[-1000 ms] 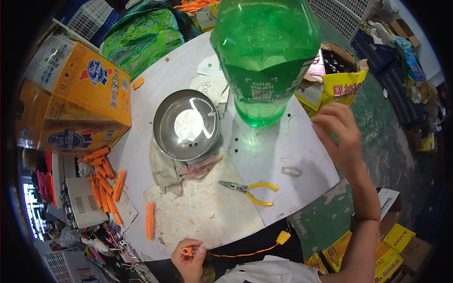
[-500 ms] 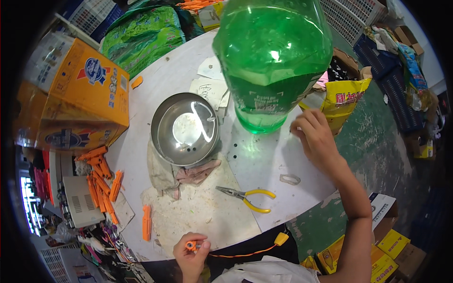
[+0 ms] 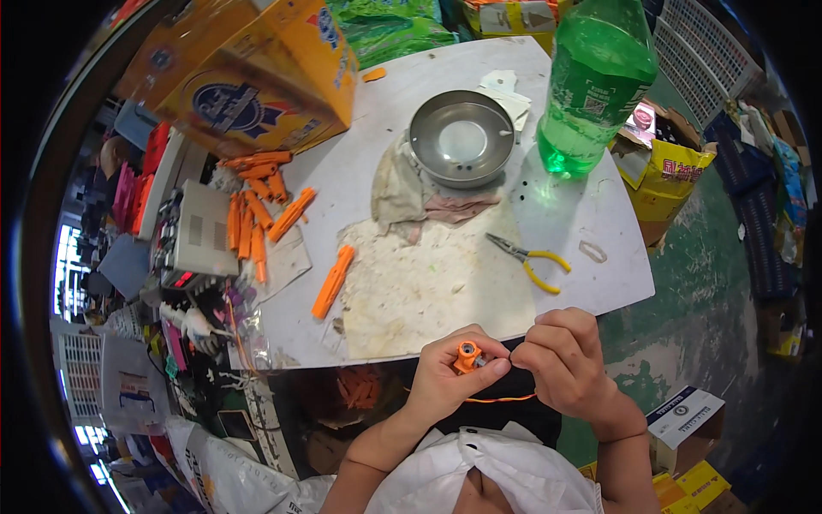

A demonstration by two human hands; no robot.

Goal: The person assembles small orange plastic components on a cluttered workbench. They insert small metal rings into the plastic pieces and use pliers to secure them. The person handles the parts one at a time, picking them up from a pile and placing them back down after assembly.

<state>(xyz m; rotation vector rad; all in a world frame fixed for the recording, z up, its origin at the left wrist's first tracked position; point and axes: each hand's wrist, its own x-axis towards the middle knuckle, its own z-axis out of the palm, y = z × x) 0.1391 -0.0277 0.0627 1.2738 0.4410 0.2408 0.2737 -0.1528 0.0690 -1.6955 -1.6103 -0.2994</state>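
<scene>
While both hands pinch it, left hand [image 3: 447, 377] and right hand [image 3: 561, 358], small ribbed orange plastic connector [image 3: 466, 355], thin orange wire [image 3: 501, 398].

Green plastic bottle [image 3: 593, 81] beside steel bowl [image 3: 461, 138], yellow-handled pliers [image 3: 531, 257] on stained cloth [image 3: 428, 291], loose orange pieces [image 3: 257, 214], yellow carton [image 3: 248, 77].

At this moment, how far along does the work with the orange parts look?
Done: hard to count; a heap of orange pieces lies at the table's left, one more orange piece apart, finished or not I cannot tell. In hand: the left hand pinches a small orange part with an orange wire, the right hand working at it. The yellow-handled pliers lie unused on the table.
</scene>
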